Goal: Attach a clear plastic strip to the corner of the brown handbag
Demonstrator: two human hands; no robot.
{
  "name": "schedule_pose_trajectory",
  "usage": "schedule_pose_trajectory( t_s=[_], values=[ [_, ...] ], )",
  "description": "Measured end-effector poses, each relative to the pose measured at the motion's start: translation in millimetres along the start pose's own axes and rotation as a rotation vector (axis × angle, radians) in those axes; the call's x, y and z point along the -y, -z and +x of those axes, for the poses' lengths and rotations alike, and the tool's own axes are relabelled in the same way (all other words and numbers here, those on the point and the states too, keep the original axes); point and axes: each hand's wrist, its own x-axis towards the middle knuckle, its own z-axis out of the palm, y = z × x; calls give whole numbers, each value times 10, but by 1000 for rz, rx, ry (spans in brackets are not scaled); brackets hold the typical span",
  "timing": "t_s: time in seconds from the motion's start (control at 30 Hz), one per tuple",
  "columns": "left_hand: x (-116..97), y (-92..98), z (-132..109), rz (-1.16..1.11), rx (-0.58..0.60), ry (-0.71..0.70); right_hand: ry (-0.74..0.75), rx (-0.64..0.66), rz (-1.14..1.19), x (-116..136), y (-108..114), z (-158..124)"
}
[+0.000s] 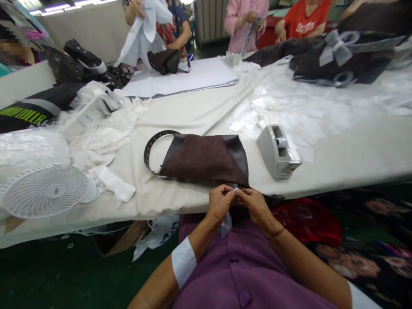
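Here, the left hand (220, 202) and right hand (256, 207) meet, each grip pinched closed at the fingertips around a small whitish piece (236, 189); it sits by the near right corner of the brown bag (206, 159), which lies on the counter (180, 113), left of the grey dispenser (273, 161).

Bag (204, 158): dark brown across the middle, with plain black-grey corner panels.
Strap (147, 151): black, patterned with a row of pale round spots.
Tape dispenser (273, 150): light grey.
Table covering (164, 195): plain cream-white.
Fan (48, 191): white, with a radial pattern of fine ribs.
Purple top (231, 274): single tone.
Cuff (184, 262): pale bluish white.
Bundle under table edge (305, 219): bright red.
Item at far left (58, 101): black, grey band, yellow-green lettering.
Co-worker's shirt (304, 23): red, white lettering.
Floor (38, 274): dark green.
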Motion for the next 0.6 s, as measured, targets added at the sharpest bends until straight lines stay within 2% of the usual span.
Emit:
schedule_pose_trajectory(
  t_s=[0.17,0.3,0.43,0.6],
  values=[
    [-114,-33,-37,-39,-12,53,-56,29,-19,36,73,28],
    [-252,-17,-36,-68,9,60,-51,41,-197,91,138,40],
    [-285,9,-34,-39,20,69,-88,17,-318,127,144,-5],
    [-235,29,-15,144,29,-21,-254,69,-188,167,151,-55]
  ],
)
